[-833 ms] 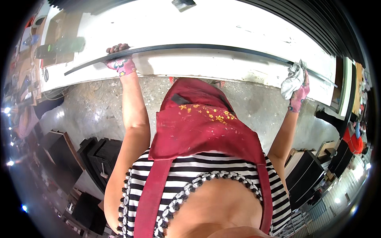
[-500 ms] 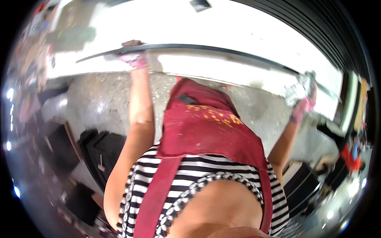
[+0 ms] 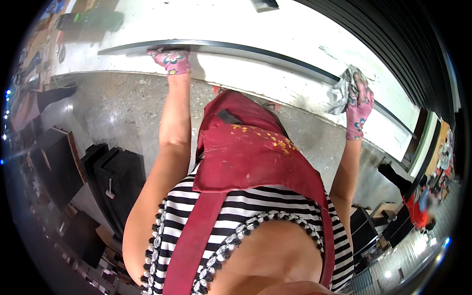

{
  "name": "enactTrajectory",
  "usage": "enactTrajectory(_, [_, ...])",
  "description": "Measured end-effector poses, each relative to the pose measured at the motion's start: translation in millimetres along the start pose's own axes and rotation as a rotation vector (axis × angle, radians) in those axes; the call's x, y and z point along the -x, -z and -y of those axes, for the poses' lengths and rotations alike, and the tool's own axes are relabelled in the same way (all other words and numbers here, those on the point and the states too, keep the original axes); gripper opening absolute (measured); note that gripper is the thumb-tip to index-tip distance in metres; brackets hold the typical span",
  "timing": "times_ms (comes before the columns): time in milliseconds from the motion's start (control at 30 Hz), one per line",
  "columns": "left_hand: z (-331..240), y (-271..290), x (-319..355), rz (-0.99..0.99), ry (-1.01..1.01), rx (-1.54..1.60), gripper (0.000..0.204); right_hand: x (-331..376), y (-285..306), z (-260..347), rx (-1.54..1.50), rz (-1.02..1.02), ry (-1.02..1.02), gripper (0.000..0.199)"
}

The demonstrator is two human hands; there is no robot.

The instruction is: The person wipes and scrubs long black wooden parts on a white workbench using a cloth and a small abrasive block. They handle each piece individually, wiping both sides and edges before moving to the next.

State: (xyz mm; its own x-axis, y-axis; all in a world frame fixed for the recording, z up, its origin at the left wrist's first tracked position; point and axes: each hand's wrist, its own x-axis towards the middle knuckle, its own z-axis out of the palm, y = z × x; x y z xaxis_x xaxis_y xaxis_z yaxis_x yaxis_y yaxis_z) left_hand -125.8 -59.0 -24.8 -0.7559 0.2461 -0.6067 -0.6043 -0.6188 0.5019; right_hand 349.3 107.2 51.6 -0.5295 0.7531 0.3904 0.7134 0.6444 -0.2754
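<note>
You wear pink gloves with a flower print on both hands, the left hand and the right hand. Your arms are bare. A dark red apron flecked with yellow paint hangs over a black-and-white striped top edged with beaded trim.

Crumpled grey cloth rag; smooth dark metal strip; matt white tabletop.

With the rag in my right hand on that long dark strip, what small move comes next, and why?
Probably slide the rag along the dark strip toward the left hand. The right hand presses the rag near the strip's right part, the left hand steadies the other end, and a long stretch lies between them.
</note>
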Motion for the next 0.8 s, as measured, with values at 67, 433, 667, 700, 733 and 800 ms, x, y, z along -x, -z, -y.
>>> enactTrajectory(67, [5.1,1.2,-0.8,-0.082,0.022,-0.010,0.058,1.7,0.1,-3.4,0.055,0.019,0.009,0.039])
enactTrajectory(433, [2.0,-2.3,7.5,-0.027,0.036,0.020,0.062,-26.4,18.6,16.3,0.193,0.343,0.027,0.051])
enactTrajectory(667, [6.7,36.5,-15.8,0.147,-0.130,-0.071,0.048,-15.5,4.1,-18.7,0.198,0.244,0.159,0.043])
enactTrajectory(700, [3.2,43.5,-17.9,0.182,-0.273,-0.198,0.047,-13.7,3.3,-21.4,0.273,0.272,0.154,0.043])
enactTrajectory(733, [-4.2,24.7,20.9,0.084,-0.368,-0.215,0.051,-15.1,3.0,-19.6,0.240,0.259,0.161,0.043])
enactTrajectory(800, [-18.5,30.9,9.3,0.005,-0.728,-0.590,0.058,-9.5,-1.7,-28.7,0.281,0.257,0.165,0.043])
